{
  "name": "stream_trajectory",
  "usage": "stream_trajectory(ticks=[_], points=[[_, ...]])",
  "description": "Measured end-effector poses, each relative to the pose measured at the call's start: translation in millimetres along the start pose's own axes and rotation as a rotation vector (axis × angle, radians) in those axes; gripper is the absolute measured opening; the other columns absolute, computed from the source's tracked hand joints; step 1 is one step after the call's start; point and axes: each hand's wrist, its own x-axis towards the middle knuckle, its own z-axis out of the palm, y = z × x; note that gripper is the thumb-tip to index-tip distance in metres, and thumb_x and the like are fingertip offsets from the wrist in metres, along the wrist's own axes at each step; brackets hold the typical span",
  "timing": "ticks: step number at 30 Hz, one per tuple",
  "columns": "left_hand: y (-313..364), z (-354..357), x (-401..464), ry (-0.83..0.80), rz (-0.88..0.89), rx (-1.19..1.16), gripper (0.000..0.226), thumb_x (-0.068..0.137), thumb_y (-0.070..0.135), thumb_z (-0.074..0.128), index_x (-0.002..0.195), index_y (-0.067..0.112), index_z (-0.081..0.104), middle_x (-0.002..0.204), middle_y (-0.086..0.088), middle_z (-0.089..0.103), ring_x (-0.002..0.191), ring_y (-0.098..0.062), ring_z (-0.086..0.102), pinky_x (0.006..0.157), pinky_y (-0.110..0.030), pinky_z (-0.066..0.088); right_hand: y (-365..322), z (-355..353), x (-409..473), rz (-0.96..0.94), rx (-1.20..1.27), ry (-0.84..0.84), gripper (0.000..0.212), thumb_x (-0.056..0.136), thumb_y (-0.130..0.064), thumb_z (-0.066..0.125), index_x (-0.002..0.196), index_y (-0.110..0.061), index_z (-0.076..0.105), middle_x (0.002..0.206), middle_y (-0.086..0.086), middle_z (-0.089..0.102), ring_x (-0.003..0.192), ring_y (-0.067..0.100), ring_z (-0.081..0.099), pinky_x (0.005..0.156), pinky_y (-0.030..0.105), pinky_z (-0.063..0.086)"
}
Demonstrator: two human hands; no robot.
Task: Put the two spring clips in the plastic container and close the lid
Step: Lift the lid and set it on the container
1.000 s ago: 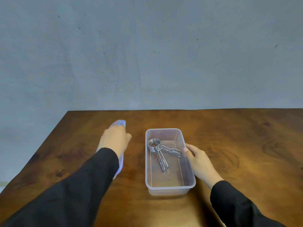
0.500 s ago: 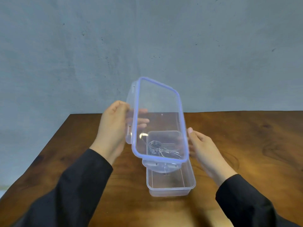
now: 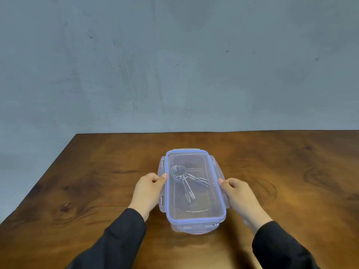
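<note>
Two clips: both clips (image 3: 184, 179) lie inside the container (image 3: 194, 229), toward its far left; light steel, free to slide and rattle if you tip it.
Container: it sits on the table (image 3: 97, 181) between your hands, long side running near to far; thin clear plastic, light, a bit flexible, likely to skid on the wood when pushed.
Lid: the lid (image 3: 196, 212) rests on top, blue rim lined up; the side flaps (image 3: 162, 181) flare outward, so it looks unlatched.
Left hand: your left hand (image 3: 148, 188) is loosely curled, thumb tip on the lid's left edge, gripping nothing fully.
Right hand: your right hand (image 3: 236, 191) is curled the same way, fingertips at the right edge.
Where to hold: press each flap down at its middle, bracing the opposite side.
Risk: uneven pressure may pop the rim up.
</note>
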Motion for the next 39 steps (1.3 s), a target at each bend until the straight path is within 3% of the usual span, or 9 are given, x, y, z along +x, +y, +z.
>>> stream_trajectory(ticks=[13, 16, 21, 23, 25, 28, 30, 35, 39], points=[[-12.6, 11.9, 11.5, -0.039, -0.111, -0.064, 0.055, 0.095, 0.05, 0.058, 0.086, -0.004, 0.056, 0.084, -0.025, 0.064, 0.072, -0.029, 0.058, 0.068, -0.04, 0.051, 8.5, 2.6, 6.4, 0.111, 0.063, -0.004, 0.041, 0.099, -0.038, 0.059, 0.068, -0.012, 0.059, 0.06, 0.001, 0.059, 0.063, 0.02, 0.056, 0.062, 0.033, 0.05], [-13.9, 12.5, 8.8, -0.063, -0.142, -0.131, 0.048, 0.096, 0.049, 0.057, 0.083, 0.003, 0.059, 0.089, -0.024, 0.068, 0.077, -0.035, 0.064, 0.071, -0.041, 0.055, 7.9, 2.7, 6.0, 0.143, 0.087, -0.023, 0.04, 0.099, -0.038, 0.059, 0.073, -0.008, 0.061, 0.066, 0.006, 0.061, 0.067, 0.022, 0.059, 0.063, 0.032, 0.054], [-14.7, 15.8, 1.0, -0.086, -0.181, -0.251, 0.039, 0.097, 0.046, 0.057, 0.092, 0.008, 0.063, 0.093, -0.011, 0.074, 0.083, -0.025, 0.069, 0.068, -0.037, 0.057, 3.6, 2.7, 1.4, 0.136, 0.074, -0.007, 0.026, 0.098, -0.035, 0.062, 0.084, -0.014, 0.065, 0.079, 0.003, 0.07, 0.072, 0.019, 0.068, 0.07, 0.036, 0.062], [-13.9, 17.7, -1.1, -0.008, -0.089, -0.168, 0.032, 0.097, 0.043, 0.059, 0.112, 0.015, 0.063, 0.113, -0.002, 0.069, 0.1, -0.021, 0.066, 0.078, -0.035, 0.056, 3.4, 2.9, 0.2, 0.014, -0.12, 0.102, 0.018, 0.096, -0.032, 0.065, 0.11, -0.02, 0.063, 0.105, -0.002, 0.067, 0.091, 0.014, 0.065, 0.073, 0.029, 0.055], [-12.7, 17.0, -4.3, 0.045, 0.013, -0.087, 0.049, 0.099, 0.037, 0.059, 0.143, 0.019, 0.049, 0.142, 0.002, 0.055, 0.125, -0.02, 0.056, 0.1, -0.039, 0.051, 3.0, 4.4, 0.5, -0.162, -0.268, 0.157, 0.036, 0.096, -0.027, 0.065, 0.131, -0.022, 0.06, 0.126, -0.011, 0.057, 0.114, 0.009, 0.055, 0.09, 0.025, 0.045], [-11.1, 20.2, -15.1, -0.071, 0.149, -0.002, 0.062, 0.104, 0.03, 0.05, 0.159, 0.026, 0.021, 0.163, 0.014, 0.024, 0.149, -0.012, 0.028, 0.118, -0.031, 0.029, -0.8, 9.8, -6.5, -0.253, -0.238, 0.01, 0.033, 0.098, -0.025, 0.062, 0.126, -0.042, 0.061, 0.119, -0.044, 0.053, 0.109, -0.018, 0.05, 0.092, 0.009, 0.038], [-13.8, 25.4, -22.1, -0.18, 0.149, -0.019, 0.064, 0.106, 0.03, 0.043, 0.16, 0.031, 0.009, 0.162, 0.019, 0.016, 0.148, -0.008, 0.026, 0.11, -0.022, 0.029, 2.0, 12.9, -8.3, -0.188, -0.166, -0.035, 0.032, 0.1, -0.028, 0.06, 0.124, -0.049, 0.057, 0.115, -0.047, 0.058, 0.107, -0.016, 0.056, 0.091, 0.014, 0.045], [-21.3, 32.8, -25.0, -0.245, -0.001, -0.345, 0.057, 0.107, 0.032, 0.04, 0.157, 0.041, 0.015, 0.13, 0.034, 0.048, 0.11, 0.005, 0.056, 0.077, -0.01, 0.052, 0.6, 22.7, -14.1, -0.102, 0.063, -0.068, 0.036, 0.106, -0.017, 0.045, 0.116, -0.042, 0.069, 0.109, -0.02, 0.075, 0.103, 0.007, 0.07, 0.086, 0.032, 0.059], [-22.5, 36.0, -27.8, -0.247, -0.015, -0.489, 0.049, 0.107, 0.032, 0.042, 0.152, 0.045, 0.03, 0.126, 0.036, 0.053, 0.117, -0.001, 0.058, 0.098, -0.027, 0.052, 0.3, 25.6, -13.6, -0.024, 0.174, -0.056, 0.038, 0.107, -0.018, 0.042, 0.119, -0.042, 0.069, 0.107, -0.023, 0.076, 0.097, 0.0, 0.071, 0.071, 0.02, 0.058]])
